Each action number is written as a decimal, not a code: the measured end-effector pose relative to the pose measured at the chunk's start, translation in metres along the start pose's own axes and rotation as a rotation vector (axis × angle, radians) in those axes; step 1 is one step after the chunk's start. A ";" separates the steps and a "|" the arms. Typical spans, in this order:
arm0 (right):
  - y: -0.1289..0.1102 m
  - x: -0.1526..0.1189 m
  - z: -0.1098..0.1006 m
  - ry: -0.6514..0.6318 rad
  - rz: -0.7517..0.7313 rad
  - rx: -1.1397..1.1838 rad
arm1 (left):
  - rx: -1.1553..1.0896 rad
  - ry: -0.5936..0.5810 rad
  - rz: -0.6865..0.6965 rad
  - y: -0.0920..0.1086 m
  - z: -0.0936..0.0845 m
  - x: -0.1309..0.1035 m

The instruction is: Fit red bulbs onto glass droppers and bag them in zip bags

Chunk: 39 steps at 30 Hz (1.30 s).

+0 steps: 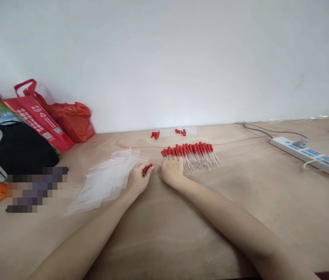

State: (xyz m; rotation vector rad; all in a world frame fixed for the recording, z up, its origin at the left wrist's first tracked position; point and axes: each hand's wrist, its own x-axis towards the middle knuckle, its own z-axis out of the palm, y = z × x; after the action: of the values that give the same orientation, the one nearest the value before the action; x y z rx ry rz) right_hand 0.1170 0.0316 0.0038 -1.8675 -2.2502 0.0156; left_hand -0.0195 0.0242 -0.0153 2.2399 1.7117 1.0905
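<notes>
Between the thumb and fingers of my left hand (138, 178) is a red rubber dropper bulb (149, 167), its end poking out toward the right. My right hand (172, 170) is closed at the left end of a row of droppers (195, 153). A thin pale tube tip (159, 163) sticks out from the left side of this hand; the rest of it is hidden by the fingers. The droppers lie side by side, red bulbs away from me and clear stems toward me. Flat clear zip bags (106, 181) lie overlapping beside my left hand.
Loose red bulbs (155, 135) and more red bulbs (181, 132) lie on clear bags near the wall. On the right stands a white power strip (310, 155) with cables. Red bags (71, 120) and a black drawstring bag (26, 149) crowd the left.
</notes>
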 end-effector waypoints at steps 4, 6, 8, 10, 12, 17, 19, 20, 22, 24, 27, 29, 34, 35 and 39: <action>0.012 -0.021 -0.001 0.061 -0.092 -0.020 | 0.014 -0.056 0.101 0.006 -0.004 -0.002; 0.032 -0.035 0.000 0.137 -0.158 0.009 | 0.011 -0.091 0.169 0.010 -0.004 -0.005; 0.059 -0.049 0.004 0.185 -0.238 0.100 | 0.012 -0.129 0.234 0.015 -0.003 -0.008; 0.087 -0.062 0.007 0.219 -0.329 0.244 | 0.000 -0.176 0.284 0.021 0.000 -0.011; 0.109 -0.070 0.008 0.270 -0.384 0.367 | -0.033 -0.210 0.309 0.028 0.003 -0.013; 0.119 -0.073 0.004 0.278 -0.468 0.457 | -0.112 -0.190 0.379 0.036 0.014 -0.016; 0.111 -0.070 0.004 0.267 -0.489 0.460 | -0.111 -0.180 0.398 0.035 0.016 -0.016; 0.107 -0.068 0.004 0.266 -0.497 0.465 | -0.106 -0.179 0.400 0.035 0.017 -0.016; 0.101 -0.066 0.006 0.262 -0.508 0.472 | -0.100 -0.176 0.398 0.034 0.017 -0.017; 0.098 -0.065 0.007 0.254 -0.517 0.467 | -0.108 -0.177 0.405 0.033 0.018 -0.017; 0.097 -0.065 0.008 0.246 -0.522 0.431 | -0.125 -0.168 0.428 0.033 0.019 -0.018; 0.097 -0.065 0.008 0.245 -0.525 0.404 | -0.126 -0.166 0.436 0.034 0.020 -0.019; 0.099 -0.065 0.006 0.246 -0.548 0.366 | -0.098 -0.219 0.436 0.037 0.017 -0.021; 0.100 -0.064 0.005 0.241 -0.565 0.358 | -0.086 -0.235 0.439 0.038 0.016 -0.021; 0.101 -0.062 0.000 0.243 -0.637 0.287 | -0.042 -0.274 0.501 0.040 0.014 -0.022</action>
State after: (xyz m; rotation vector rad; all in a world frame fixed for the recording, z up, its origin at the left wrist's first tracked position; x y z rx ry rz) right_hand 0.2259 -0.0089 -0.0205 -0.9080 -2.4029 0.0086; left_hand 0.0180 -0.0048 -0.0157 2.7149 1.0410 0.8232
